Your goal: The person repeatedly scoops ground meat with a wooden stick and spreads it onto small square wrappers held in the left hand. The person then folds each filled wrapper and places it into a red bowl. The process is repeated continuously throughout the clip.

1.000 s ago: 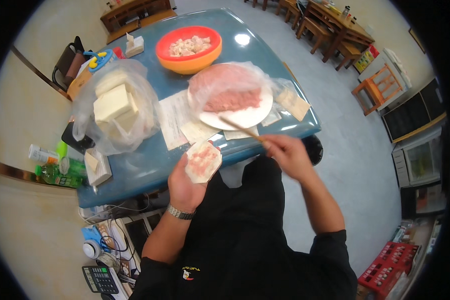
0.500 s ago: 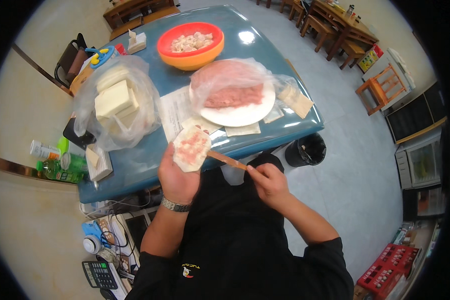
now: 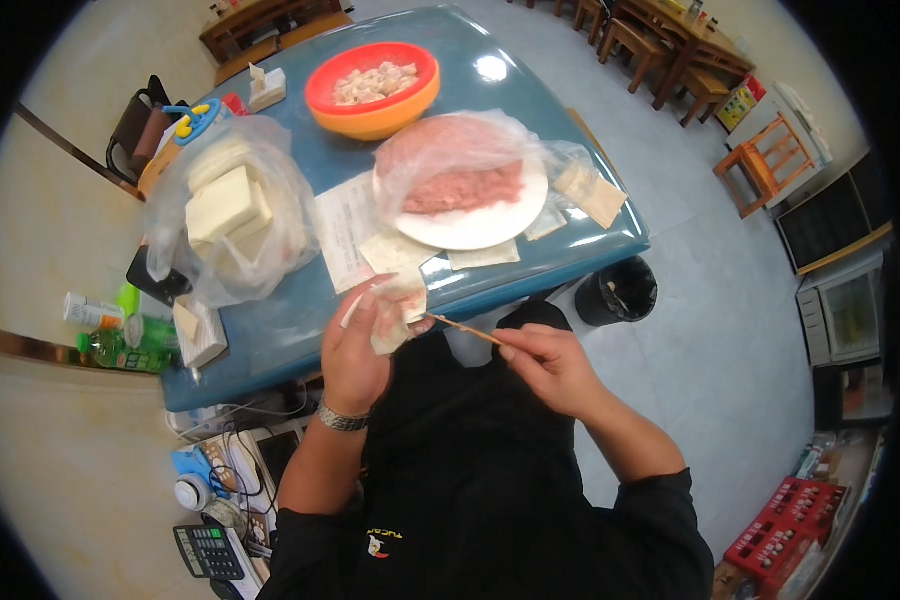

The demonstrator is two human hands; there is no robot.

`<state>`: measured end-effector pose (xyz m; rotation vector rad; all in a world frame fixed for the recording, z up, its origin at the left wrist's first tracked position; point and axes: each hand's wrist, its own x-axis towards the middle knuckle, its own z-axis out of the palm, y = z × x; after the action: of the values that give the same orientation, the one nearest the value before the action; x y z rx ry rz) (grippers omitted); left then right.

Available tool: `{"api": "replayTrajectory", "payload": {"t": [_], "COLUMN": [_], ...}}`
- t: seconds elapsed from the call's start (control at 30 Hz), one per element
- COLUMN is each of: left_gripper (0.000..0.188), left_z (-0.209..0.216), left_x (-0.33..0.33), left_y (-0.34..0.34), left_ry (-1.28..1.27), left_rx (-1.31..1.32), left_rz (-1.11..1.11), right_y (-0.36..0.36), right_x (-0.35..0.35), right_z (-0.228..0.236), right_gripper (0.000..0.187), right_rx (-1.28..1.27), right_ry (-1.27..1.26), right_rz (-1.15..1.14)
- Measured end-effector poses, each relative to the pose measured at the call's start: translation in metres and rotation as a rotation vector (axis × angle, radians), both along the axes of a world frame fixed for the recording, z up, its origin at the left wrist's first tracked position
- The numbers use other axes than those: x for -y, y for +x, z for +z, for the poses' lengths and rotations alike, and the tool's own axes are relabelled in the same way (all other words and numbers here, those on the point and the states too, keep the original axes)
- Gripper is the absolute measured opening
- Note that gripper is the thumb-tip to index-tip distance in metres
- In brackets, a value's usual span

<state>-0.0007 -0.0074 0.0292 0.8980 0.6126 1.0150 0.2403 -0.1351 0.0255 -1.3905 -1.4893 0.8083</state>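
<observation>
My left hand [image 3: 350, 362] is closed around a thin dough wrapper [image 3: 402, 300] smeared with pink minced meat. The wrapper is creased and partly folded over in the fingers. In my right hand [image 3: 555, 370] is a flat wooden stick [image 3: 472, 331], its far tip at the wrapper's right edge. Beyond them, a white plate [image 3: 470, 237] bears a mound of minced meat [image 3: 465, 190], partly covered by clear plastic. Stacked wrappers [image 3: 222, 208] lie in an open plastic bag [image 3: 295, 245] at the left. Filled dumplings [image 3: 375, 82] sit in a red bowl [image 3: 422, 92] farther back.
The blue-green table [image 3: 515, 280] ends just beyond my hands. Tissue packs [image 3: 204, 340], green bottles [image 3: 120, 350] and a sheet of paper [image 3: 340, 215] are at the left. A black bin [image 3: 615, 290] stands right of the table; a calculator [image 3: 208, 552] lies at lower left.
The wrapper was spread flat on my left palm; now it is folded up, with my left fingers curled around it. The stick has turned edge-on, its tip still at the wrapper.
</observation>
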Motion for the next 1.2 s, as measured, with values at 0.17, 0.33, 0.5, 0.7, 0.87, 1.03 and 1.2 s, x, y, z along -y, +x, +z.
{"api": "replayTrajectory", "payload": {"t": [0.17,0.33,0.5,0.7,0.87,1.03,1.2], "left_gripper": [0.007,0.015,0.036,0.021,0.010,0.013,0.019], "left_z": [-0.020,-0.021,-0.019,-0.031,-0.045,-0.051,-0.043], "left_x": [0.008,0.004,-0.006,0.006,0.010,0.003,0.010], "left_y": [0.010,0.014,0.009,0.017,0.017,0.015,0.017], "left_ry": [-0.052,-0.142,-0.263,-0.215,0.020,-0.029,-0.072], "left_rx": [0.076,0.104,0.272,0.303,0.213,0.228,0.366], "left_rz": [0.006,-0.011,0.082,0.041,0.034,0.112,0.028], "right_y": [-0.012,-0.012,-0.012,-0.027,-0.031,-0.033,-0.034], "right_x": [-0.006,0.001,0.016,0.009,0.007,0.014,0.009], "right_z": [0.006,0.002,-0.007,-0.006,-0.006,-0.006,-0.007], "right_gripper": [0.024,0.025,0.025,0.026,0.026,0.026,0.025], "right_rx": [0.128,0.283,0.213,0.020,0.018,-0.011,-0.054], "right_ry": [0.068,0.092,0.009,-0.015,-0.078,-0.080,-0.122], "right_rz": [0.034,-0.004,0.022,-0.002,-0.025,-0.004,-0.036]}}
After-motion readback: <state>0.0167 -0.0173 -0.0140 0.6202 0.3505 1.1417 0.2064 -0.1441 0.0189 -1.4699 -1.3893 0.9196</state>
